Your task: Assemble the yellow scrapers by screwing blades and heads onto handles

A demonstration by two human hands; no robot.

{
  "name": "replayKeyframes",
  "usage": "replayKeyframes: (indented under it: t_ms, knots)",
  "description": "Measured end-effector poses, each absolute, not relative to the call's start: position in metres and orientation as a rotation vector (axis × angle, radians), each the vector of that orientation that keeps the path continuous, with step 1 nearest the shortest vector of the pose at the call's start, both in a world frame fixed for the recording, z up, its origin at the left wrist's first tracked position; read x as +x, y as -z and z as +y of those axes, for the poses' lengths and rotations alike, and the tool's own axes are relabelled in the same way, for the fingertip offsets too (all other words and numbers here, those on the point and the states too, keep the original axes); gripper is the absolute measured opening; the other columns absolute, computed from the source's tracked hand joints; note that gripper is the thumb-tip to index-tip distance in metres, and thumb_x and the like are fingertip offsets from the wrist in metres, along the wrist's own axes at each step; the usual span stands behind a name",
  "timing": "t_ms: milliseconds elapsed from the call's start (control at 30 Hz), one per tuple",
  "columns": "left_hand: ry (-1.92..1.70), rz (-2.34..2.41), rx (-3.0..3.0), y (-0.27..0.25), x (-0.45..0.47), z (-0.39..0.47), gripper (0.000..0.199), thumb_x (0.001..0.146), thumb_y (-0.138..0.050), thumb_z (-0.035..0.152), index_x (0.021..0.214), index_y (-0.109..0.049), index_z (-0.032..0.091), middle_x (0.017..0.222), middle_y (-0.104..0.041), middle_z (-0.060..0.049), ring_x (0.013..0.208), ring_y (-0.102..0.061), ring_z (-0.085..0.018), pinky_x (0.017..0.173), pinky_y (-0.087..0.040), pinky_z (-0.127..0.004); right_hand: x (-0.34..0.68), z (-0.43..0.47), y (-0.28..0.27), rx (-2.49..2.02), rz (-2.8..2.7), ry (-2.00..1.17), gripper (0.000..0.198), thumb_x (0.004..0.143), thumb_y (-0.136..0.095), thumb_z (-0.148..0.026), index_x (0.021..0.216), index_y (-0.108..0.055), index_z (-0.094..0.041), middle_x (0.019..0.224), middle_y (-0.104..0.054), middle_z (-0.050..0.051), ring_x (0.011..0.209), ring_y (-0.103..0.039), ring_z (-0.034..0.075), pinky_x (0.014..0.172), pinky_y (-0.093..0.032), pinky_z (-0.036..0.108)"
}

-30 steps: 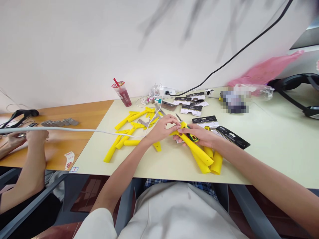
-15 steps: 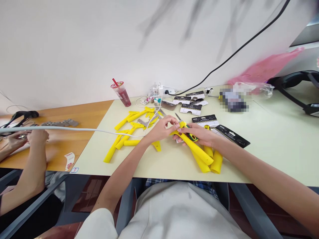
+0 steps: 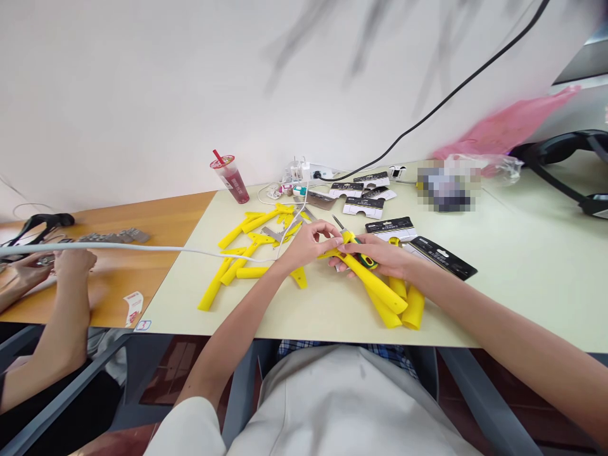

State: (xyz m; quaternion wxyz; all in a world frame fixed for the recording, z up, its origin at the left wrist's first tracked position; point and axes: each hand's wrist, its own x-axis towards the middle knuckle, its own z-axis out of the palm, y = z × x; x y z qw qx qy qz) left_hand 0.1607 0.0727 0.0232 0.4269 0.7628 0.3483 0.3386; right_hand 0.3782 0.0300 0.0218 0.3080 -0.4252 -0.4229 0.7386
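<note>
My right hand point(image 3: 382, 254) is closed around a yellow plastic scraper handle point(image 3: 380, 289), its tube slanting down toward the table's front edge. A screwdriver point(image 3: 367, 260) with a green and yellow grip is held in the same hand, its metal shaft pointing up and left. Thumb and forefinger of my left hand point(image 3: 311, 246) pinch together at the flat head of the scraper handle; whatever lies between these fingertips is hidden. Under my right wrist lie more yellow tubular handles point(image 3: 414, 308). Left of my hands is a loose group of yellow scraper handles point(image 3: 244, 258) with metal blades among them.
Black and white packaging cards point(image 3: 443, 258) lie right and behind. A drink cup point(image 3: 234, 180), a power strip point(image 3: 323, 173) and a white cable point(image 3: 223, 254) are around the table point(image 3: 522, 285). At left, a co-worker's hands point(image 3: 71, 263) handle small grey parts.
Both hands stay almost in place. The head end of the yellow scraper handle shows slightly more beneath my left fingers.
</note>
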Motion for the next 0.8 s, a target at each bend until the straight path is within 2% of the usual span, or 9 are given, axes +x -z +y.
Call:
replayKeyframes:
  t_ms: [67, 167, 567, 800]
  knots:
    - [-0.837, 0.867, 1.823, -0.0207, 0.1616, 0.0734, 0.037, 0.088, -0.086, 0.055, 0.098, -0.077, 0.020, 0.100, -0.077, -0.006, 0.082, -0.061, -0.016, 0.072, -0.042, -0.033, 0.3784, 0.0307, -0.0203, -1.131, -1.129, -1.942, 0.015, 0.094, -0.088, -0.025, 0.097, -0.077, -0.015, 0.107, -0.087, 0.020, 0.082, -0.083, 0.024, 0.066, -0.073, 0.032]
    - [-0.847, 0.846, 1.747, -0.0177, 0.1626, 0.0738, 0.042, 0.085, -0.089, 0.056, 0.100, -0.076, 0.019, 0.098, -0.075, -0.006, 0.080, -0.061, -0.015, 0.072, -0.045, -0.032, 0.3784, 0.0316, -0.0193, -1.156, -1.115, -1.942, 0.015, 0.094, -0.088, -0.024, 0.097, -0.077, -0.015, 0.106, -0.087, 0.020, 0.082, -0.083, 0.024, 0.065, -0.073, 0.032]
    - [-0.876, 0.828, 1.832, -0.0141, 0.1638, 0.0721, 0.034, 0.095, -0.081, 0.052, 0.100, -0.077, 0.019, 0.096, -0.076, -0.005, 0.080, -0.061, -0.014, 0.073, -0.044, -0.031, 0.3765, 0.0291, -0.0259, -1.189, -1.060, -1.955, 0.013, 0.097, -0.085, -0.021, 0.101, -0.075, -0.015, 0.105, -0.087, 0.020, 0.080, -0.083, 0.024, 0.064, -0.073, 0.032]
    - [-0.856, 0.842, 1.796, -0.0149, 0.1632, 0.0728, 0.040, 0.088, -0.087, 0.056, 0.099, -0.079, 0.019, 0.092, -0.075, -0.004, 0.074, -0.055, -0.013, 0.068, -0.041, -0.030, 0.3774, 0.0316, -0.0185, -1.133, -1.078, -1.962, 0.016, 0.094, -0.087, -0.022, 0.101, -0.074, -0.014, 0.104, -0.087, 0.020, 0.080, -0.083, 0.024, 0.064, -0.072, 0.033]
